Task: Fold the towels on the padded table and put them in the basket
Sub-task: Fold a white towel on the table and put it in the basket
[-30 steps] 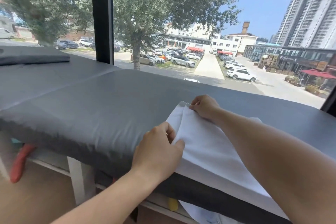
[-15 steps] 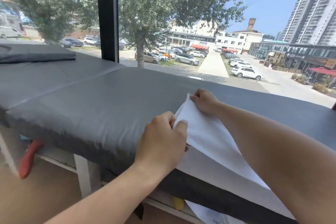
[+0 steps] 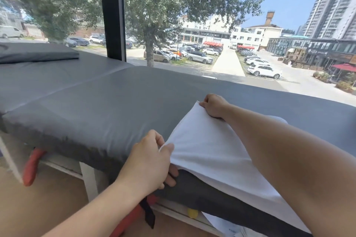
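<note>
A white towel [image 3: 208,146] lies on the right part of the grey padded table [image 3: 107,106], its near side hanging over the front edge. My left hand [image 3: 152,158] pinches the towel's near left corner at the table's front edge. My right hand [image 3: 213,106] pinches the far left corner, lifted a little off the padding. Between the two hands the towel's left edge is raised and taut. My right forearm covers part of the towel. No basket is in view.
A dark grey cushion [image 3: 36,54] lies at the table's far left. A black window post [image 3: 112,13] stands behind the table, with glass along its far side. Red objects [image 3: 31,167] hang under the table's white frame [image 3: 86,179]. White cloth [image 3: 227,227] shows below the front edge.
Both hands have lifted the towel's left edge off the padding. My left hand has drawn its corner nearer, to the front edge. The view has shifted slightly left.
</note>
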Motion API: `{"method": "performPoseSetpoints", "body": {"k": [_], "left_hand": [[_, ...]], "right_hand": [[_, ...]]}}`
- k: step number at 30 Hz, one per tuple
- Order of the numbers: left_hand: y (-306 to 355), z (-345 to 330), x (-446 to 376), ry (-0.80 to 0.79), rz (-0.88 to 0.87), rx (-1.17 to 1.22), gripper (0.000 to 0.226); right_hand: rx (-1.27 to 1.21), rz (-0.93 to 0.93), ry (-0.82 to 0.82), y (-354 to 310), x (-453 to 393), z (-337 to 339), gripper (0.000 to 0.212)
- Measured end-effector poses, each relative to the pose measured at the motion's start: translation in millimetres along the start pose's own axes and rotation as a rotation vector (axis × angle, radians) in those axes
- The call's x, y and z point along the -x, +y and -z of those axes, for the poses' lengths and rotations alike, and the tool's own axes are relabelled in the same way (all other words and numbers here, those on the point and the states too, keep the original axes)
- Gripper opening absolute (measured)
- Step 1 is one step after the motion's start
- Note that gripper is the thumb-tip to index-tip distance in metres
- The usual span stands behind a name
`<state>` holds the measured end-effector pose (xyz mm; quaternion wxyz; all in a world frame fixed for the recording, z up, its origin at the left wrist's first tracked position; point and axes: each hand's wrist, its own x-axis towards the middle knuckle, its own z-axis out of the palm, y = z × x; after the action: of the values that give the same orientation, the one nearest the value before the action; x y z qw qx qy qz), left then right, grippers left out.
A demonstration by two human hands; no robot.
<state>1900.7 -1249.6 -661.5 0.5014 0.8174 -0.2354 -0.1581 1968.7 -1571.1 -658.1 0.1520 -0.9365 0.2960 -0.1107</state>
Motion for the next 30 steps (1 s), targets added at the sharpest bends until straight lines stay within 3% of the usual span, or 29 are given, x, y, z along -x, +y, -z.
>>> {"method": "performPoseSetpoints", "body": {"k": [7,10,14,17,20,22,24,26,28,30], "left_hand": [[3,9,-9,0.045,0.027,-0.034,0.021],[-9,11,-13,0.062,0.05,-0.25,0.021],[-8,14,-11,0.205,-0.003,-0.679,0.026],[-3,16,-10,0.225,-0.054,-0.828,0.024],[1,17,-10,0.287,-0.169,-0.854,0.023],[1,8,-10,0.373,-0.428,-0.757,0.027],[5,-6,-5,0.29,-0.646,-0.614,0.033],[9,-24,2,0.042,-0.743,-0.54,0.052],[13,-43,9,-0.176,-0.852,-0.579,0.071],[17,-65,15,-0.282,-0.987,-0.672,0.078]], "right_hand": [[0.026,-0.001,-0.01,-3,-2,0,0.034],[-0.001,-0.012,0.044,0,0,-6,0.03],[0.029,-0.014,0.146,-1,9,-9,0.029],[-0.029,-0.01,0.144,3,16,6,0.032],[0.007,-0.038,0.121,32,32,38,0.031],[0.067,-0.081,0.124,66,48,62,0.03],[0.043,-0.161,0.128,101,66,81,0.032],[-0.008,-0.252,0.118,129,85,95,0.04],[-0.053,-0.308,0.07,148,104,106,0.047],[-0.107,-0.341,0.012,160,121,111,0.049]]}}
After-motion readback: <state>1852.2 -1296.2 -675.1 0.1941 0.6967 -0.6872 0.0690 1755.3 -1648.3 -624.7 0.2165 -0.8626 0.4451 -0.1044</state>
